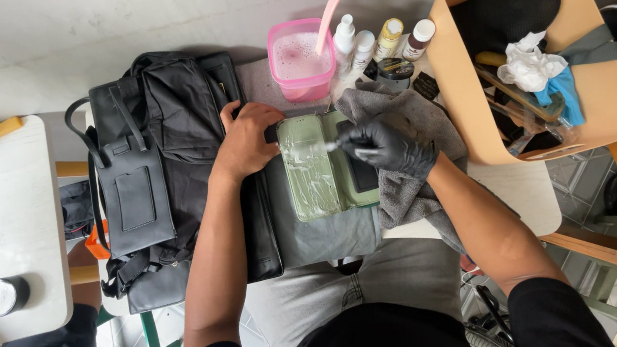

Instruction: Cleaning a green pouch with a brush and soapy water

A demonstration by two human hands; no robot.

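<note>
An open pale green wallet-style case (320,166) lies flat on a grey cloth (404,143) in front of me, its left half smeared with foam. My left hand (246,138), bare, presses down at the case's left edge, resting partly on a black leather bag (166,163). My right hand (385,144), in a black glove, grips a small white-tipped brush (335,145) whose tip touches the top of the case.
A pink tub of foamy water (301,56) with a pink handle sticking out stands behind the case, beside several small bottles (384,39). A tan bin (536,49) of rags and tools sits at right. A white side table (19,221) with a jar is at left.
</note>
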